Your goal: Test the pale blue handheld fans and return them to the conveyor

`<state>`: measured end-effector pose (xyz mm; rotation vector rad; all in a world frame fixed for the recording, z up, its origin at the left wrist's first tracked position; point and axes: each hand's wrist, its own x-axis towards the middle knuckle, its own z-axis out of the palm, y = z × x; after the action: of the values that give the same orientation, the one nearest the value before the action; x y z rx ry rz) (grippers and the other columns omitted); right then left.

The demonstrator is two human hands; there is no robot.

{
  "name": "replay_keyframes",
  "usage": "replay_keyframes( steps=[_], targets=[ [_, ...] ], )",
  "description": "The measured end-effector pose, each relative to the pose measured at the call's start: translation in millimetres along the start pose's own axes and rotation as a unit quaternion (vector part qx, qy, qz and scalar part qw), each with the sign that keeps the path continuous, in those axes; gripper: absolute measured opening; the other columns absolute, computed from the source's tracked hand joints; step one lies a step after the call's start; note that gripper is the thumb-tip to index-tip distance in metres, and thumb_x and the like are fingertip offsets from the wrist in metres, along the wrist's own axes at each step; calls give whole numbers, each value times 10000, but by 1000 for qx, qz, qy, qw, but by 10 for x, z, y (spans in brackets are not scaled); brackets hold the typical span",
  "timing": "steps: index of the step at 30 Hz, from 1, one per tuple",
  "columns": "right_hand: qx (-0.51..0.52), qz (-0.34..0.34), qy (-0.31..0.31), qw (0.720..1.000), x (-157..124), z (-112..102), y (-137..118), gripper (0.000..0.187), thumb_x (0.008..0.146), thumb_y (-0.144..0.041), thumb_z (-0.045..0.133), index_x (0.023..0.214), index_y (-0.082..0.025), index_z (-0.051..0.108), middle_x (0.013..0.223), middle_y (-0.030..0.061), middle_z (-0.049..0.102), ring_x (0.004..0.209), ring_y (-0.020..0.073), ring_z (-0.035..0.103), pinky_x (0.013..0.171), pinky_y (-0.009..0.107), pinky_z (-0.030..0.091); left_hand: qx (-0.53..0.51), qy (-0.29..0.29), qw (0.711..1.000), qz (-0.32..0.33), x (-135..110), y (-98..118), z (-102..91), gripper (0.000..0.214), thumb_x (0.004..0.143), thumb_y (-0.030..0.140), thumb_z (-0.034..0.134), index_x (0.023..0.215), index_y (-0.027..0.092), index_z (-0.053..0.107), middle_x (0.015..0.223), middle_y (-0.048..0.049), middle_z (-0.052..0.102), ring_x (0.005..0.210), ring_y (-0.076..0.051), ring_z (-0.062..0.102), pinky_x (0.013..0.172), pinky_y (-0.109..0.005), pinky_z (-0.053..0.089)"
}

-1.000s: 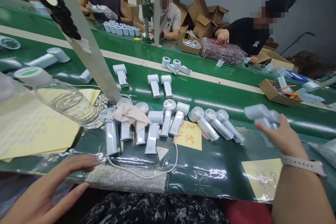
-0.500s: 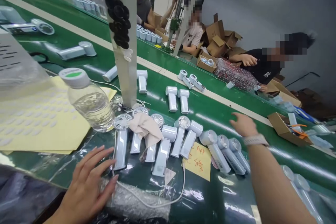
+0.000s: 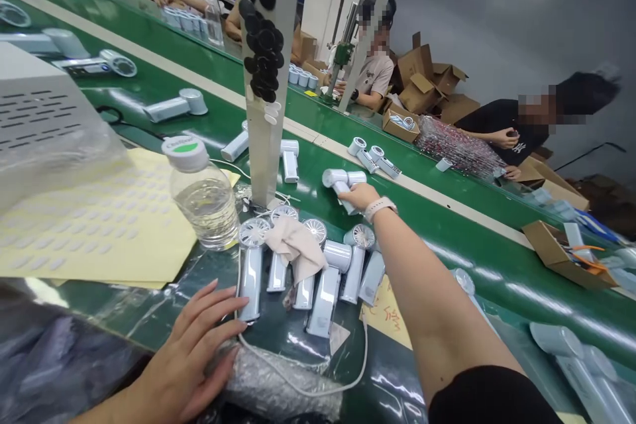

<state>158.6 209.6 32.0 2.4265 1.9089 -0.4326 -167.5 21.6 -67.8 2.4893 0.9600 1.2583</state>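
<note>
My right hand (image 3: pixel 361 196) reaches across to the green belt, its fingers closed on a light blue handheld fan (image 3: pixel 336 179). A second fan (image 3: pixel 356 177) lies right beside it, partly covered by my hand. My left hand (image 3: pixel 201 338) is open, fingers stretched out, with its fingertips at the handle of the leftmost fan (image 3: pixel 251 278) in the near row. A pale cloth (image 3: pixel 297 246) is draped over the heads of several fans there. More fans in that row are hidden under my right forearm.
A water bottle (image 3: pixel 203 202) stands by a metal post (image 3: pixel 265 152) bearing black discs. Yellow sheets (image 3: pixel 163 248) with white stickers lie left. A white cable (image 3: pixel 318 389) loops over bubble wrap (image 3: pixel 283 371) near me. Several people work across the belt (image 3: pixel 437 238).
My right hand has swung left and closed on a fan on the belt, which has turned from its upright line. My left hand stays open beside the near row. The view has shifted.
</note>
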Motion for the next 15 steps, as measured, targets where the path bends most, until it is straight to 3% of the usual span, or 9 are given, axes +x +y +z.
replay_keyframes(
  steps=[4,6,8,9,10,12,13,15],
  targets=[
    [62,-41,50,996,-531,-209,122,443,1022,-421,360,905,-147,688,891,90,691,821,213,652,717,331,508,-25,36,998,-49,82,101,-83,239,824,109,595,1005,257,649,1178,-57,712,1260,-274,577,1160,-551,408],
    [103,-86,77,988,-946,-243,108,418,980,-472,394,907,-181,685,926,79,676,817,221,635,714,350,504,-60,62,993,-84,212,205,-102,194,834,127,614,956,266,668,1119,-47,721,1216,-275,595,1136,-539,426],
    [184,-165,118,962,-1403,-183,57,363,884,-523,535,903,-206,711,1024,96,670,868,261,641,756,413,525,-175,57,974,-136,410,347,-40,177,879,198,611,1020,274,687,1096,-50,726,1133,-263,631,1082,-503,473],
    [210,-195,142,947,-1623,-113,26,365,847,-544,585,918,-216,726,1122,116,662,963,301,645,815,466,532,-267,36,947,-174,524,430,32,224,917,269,599,1126,275,680,1141,-65,719,1123,-253,640,1050,-473,499],
    [228,-214,171,934,-1824,-20,-6,375,826,-559,617,934,-221,740,1243,139,634,1095,350,623,900,529,518,-382,18,901,-205,639,518,127,357,924,367,618,1265,263,624,1246,-98,689,1159,-261,638,1024,-453,519],
    [251,-222,219,916,-2144,208,-50,385,841,-574,625,966,-237,762,1424,153,550,1304,411,522,1039,620,443,-583,21,780,-225,842,699,361,674,822,598,699,1368,230,555,1343,-141,640,1232,-305,613,1053,-464,498],
    [260,-217,225,914,-2260,323,-53,396,862,-581,611,1000,-246,771,1479,151,513,1372,423,467,1083,645,404,-639,14,728,-247,916,784,479,744,785,635,721,1375,215,552,1348,-152,636,1280,-323,582,1097,-480,458],
    [279,-189,203,919,-2418,503,-4,458,889,-610,588,1124,-259,766,1542,148,463,1446,434,389,1124,673,361,-689,28,662,-295,1000,925,678,730,771,654,728,1330,203,596,1277,-149,677,1291,-332,576,1131,-488,413]
  ],
)
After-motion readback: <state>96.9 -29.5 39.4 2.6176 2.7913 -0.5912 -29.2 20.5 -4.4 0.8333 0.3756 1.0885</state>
